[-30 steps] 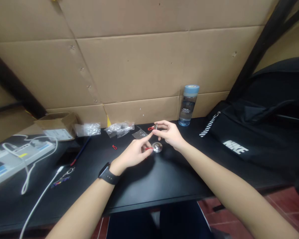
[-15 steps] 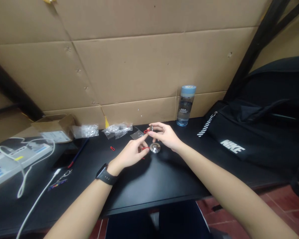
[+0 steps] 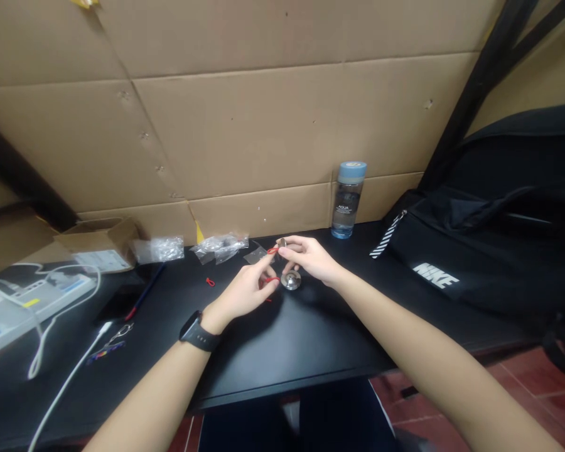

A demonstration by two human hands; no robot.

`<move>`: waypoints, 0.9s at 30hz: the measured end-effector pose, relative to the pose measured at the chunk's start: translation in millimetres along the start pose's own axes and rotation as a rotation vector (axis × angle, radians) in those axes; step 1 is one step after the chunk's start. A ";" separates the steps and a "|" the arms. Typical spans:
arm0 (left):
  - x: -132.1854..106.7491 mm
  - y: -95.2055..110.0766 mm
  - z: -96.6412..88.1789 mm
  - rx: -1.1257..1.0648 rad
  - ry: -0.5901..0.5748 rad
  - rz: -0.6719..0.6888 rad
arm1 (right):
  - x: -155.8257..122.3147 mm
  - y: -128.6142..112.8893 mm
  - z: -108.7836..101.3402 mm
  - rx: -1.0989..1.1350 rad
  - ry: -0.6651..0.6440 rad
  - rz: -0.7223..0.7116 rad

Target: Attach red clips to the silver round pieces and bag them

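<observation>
My right hand (image 3: 307,259) pinches a small metal cymbal (image 3: 283,243), tilted up on edge between thumb and fingers. A red cord loop (image 3: 272,250) comes out on its left side, touching my left index fingertip. My left hand (image 3: 249,285) is closed with a red cord (image 3: 270,279) running between its thumb and curled fingers; part of that cord is hidden. Just below my right fingers is a second domed, shiny cymbal (image 3: 290,282), its face up, close to my left thumb. Whether it rests fully on the black table (image 3: 306,351) I cannot tell.
Left of my hands lies a short red cord piece (image 3: 209,282). Behind are clear plastic bags (image 3: 221,246) and an open cardboard box (image 3: 98,242). A power strip (image 3: 37,307) and white cable stand far left. A water bottle (image 3: 347,201) and black bag (image 3: 489,251) are right.
The view has shifted slightly. My right hand has turned the raised cymbal a little, and its red loop shows more plainly beside my left index fingertip. Both grips remain.
</observation>
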State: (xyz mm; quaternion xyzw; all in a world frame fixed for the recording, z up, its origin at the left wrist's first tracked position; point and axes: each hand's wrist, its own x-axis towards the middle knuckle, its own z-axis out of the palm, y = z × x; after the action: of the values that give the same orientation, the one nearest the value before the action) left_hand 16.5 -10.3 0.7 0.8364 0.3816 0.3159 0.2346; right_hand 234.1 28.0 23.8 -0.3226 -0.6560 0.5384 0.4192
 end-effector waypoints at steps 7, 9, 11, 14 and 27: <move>0.0 1.9 -2.5 0.002 -0.006 -0.011 | -0.2 -1.8 -0.2 -0.021 -0.030 0.017; 0.0 1.9 -2.2 -0.001 -0.011 -0.014 | -0.6 -4.3 0.1 -0.026 -0.041 0.022; 0.0 2.0 -2.1 -0.005 -0.015 -0.013 | -1.2 -6.7 0.6 -0.027 -0.051 0.028; -0.2 2.7 -2.3 -0.004 -0.014 -0.015 | -1.4 -8.3 1.0 -0.014 -0.043 0.035; 0.4 2.2 -2.5 0.019 0.003 0.021 | -1.7 -0.9 -0.1 0.013 -0.108 0.050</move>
State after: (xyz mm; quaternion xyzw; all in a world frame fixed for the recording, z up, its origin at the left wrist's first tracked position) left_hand 16.0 -11.0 4.0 0.8420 0.3764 0.3159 0.2227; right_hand 235.0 26.3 24.3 -0.3066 -0.6659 0.5695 0.3718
